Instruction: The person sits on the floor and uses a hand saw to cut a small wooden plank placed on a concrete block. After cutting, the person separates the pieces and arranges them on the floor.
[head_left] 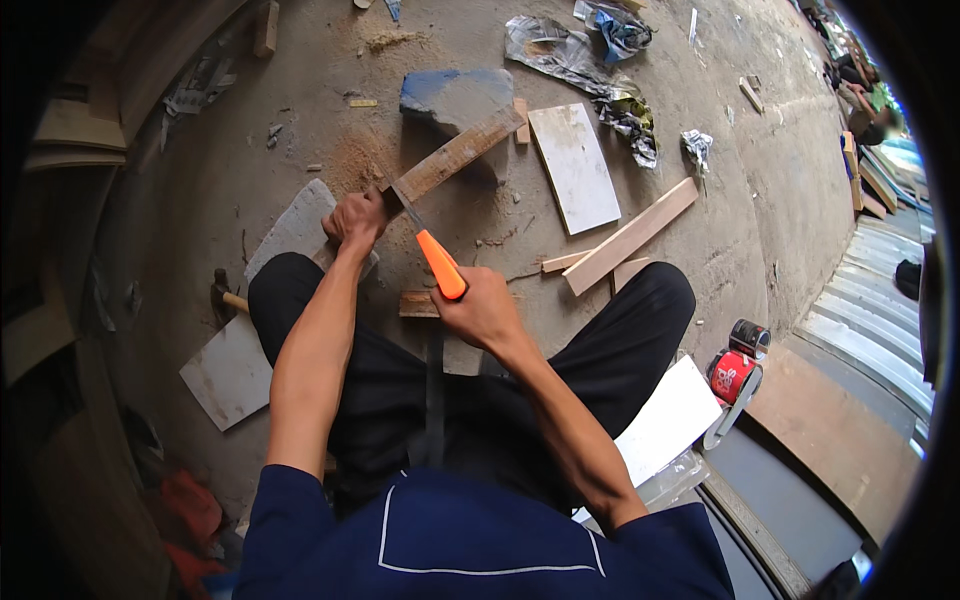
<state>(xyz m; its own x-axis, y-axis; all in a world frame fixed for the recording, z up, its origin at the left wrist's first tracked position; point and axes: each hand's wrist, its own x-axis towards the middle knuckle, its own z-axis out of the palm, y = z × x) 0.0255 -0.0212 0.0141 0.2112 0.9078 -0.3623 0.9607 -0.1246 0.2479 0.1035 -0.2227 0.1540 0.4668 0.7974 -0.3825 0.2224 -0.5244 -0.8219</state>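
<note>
My right hand (482, 312) is closed around the orange handle (440, 262) of a handsaw. Its thin blade (407, 205) meets a wooden plank (460, 155) close to my left hand. The plank lies slantwise, its far end resting on a grey block (450, 98) with blue paint. Around the plank's near end, my left hand (357, 218) is closed, holding it down. Below that hand a pale slab (292, 225) lies on the ground. A short piece of wood (418, 304) sits beside my right hand.
White boards (575, 168) (232, 372) and a loose plank (632, 236) lie around me. A hammer (224, 296) is by my left knee. Crumpled plastic (550, 48) lies ahead. Cans (735, 376) stand at my right, near corrugated metal sheets (870, 290). People (865, 100) are at the far right.
</note>
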